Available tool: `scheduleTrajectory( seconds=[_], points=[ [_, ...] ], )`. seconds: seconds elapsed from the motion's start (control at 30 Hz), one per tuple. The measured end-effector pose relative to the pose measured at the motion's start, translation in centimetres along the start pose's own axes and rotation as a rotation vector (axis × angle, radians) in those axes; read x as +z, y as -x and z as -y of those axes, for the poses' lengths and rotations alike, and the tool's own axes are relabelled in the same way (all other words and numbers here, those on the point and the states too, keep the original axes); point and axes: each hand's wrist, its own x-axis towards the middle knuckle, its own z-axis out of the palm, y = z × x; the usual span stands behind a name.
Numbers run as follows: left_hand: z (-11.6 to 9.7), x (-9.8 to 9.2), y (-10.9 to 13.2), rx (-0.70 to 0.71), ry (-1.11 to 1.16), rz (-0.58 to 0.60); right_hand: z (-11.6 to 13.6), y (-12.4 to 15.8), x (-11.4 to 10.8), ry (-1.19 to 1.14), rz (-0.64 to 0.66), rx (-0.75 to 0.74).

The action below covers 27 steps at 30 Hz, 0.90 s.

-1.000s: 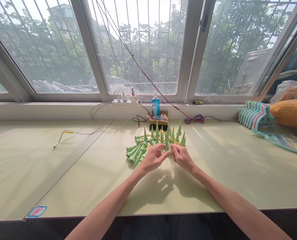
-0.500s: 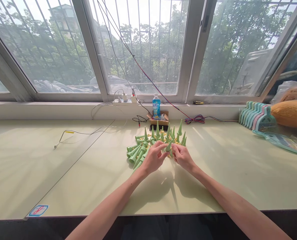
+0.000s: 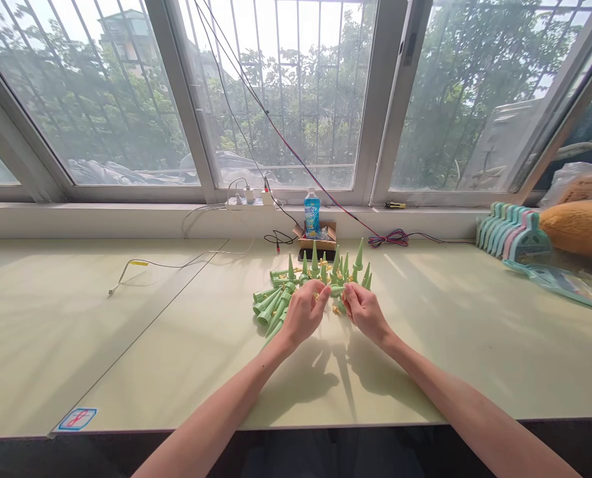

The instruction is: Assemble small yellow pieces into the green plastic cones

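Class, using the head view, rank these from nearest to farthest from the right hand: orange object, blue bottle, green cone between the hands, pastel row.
1. Green cone: immediately left of the right hand.
2. Blue bottle: ahead, slightly left, by the sill.
3. Pastel row: off to the right.
4. Orange object: beyond that row, farther right.

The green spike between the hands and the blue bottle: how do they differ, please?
The green spike is plain green; the blue bottle carries a printed label. The spike lies nearly sideways between the left hand and right hand; the bottle stands upright. The hands partly cover the spike; neither touches the bottle.
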Motion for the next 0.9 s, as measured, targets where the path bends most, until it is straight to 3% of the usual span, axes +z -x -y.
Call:
scheduleTrajectory(
  seconds=[0.13, 0.3, 0.4, 0.73, 0.9],
  points=[
    [-0.2, 0.0, -0.1, -0.106, 0.029, 0.067, -0.1, 0.1, 0.0, 0.035, -0.011, -0.038],
    [-0.4, 0.0, -0.2, -0.365, 0.305, 0.263, 0.0, 0.2, -0.1, 0.094, 0.050, -0.094],
    [-0.7, -0.3, -0.4, -0.450, 0.409, 0.323, 0.1, 0.3, -0.1, 0.102, 0.077, -0.117],
    [-1.0, -0.7, -0.5, -0.420, 0.481, 0.364, -0.3, 0.2, -0.2, 0.142, 0.069, -0.106],
    [-1.0, -0.7, -0.4, -0.363, 0.467, 0.330, -0.6, 0.1, -0.1, 0.121, 0.077, -0.087]
  ],
)
